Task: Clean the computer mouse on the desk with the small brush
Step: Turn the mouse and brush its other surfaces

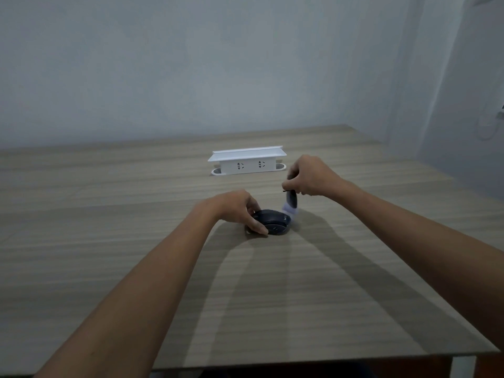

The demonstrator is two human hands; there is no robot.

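The computer mouse (272, 222) is lying on the table (136, 268), on the near side of the white power socket box (246, 161) and well apart from it. That box is serving as the landmark here: the mouse is sitting in front of it and very slightly to its right.

The left hand (237, 208) is pinning the mouse from the mouse's left side, its grip closed around the dark shell with the thumb (259, 227) pressing on the near edge and the fingers (252, 205) curling over the far edge. The right hand (311, 177) is hovering between the mouse and the socket box, up and to the right of the mouse, its grip wrapped tight around the dark handle of the small brush (291, 200).

The brush is hanging almost upright, handle up, with its pale bristles (290, 210) pointing down and meeting the mouse's far right end; they are blurred, so whether they are pressing or only grazing is hard to say. The mouse's long axis appears to be running left to right, parallel to the front of the socket box, though the left hand is hiding part of it. So the unbrushed shell is lying to the left of the bristles, toward the left hand, and strokes would probably be travelling along that axis while the left hand is steadying the mouse.
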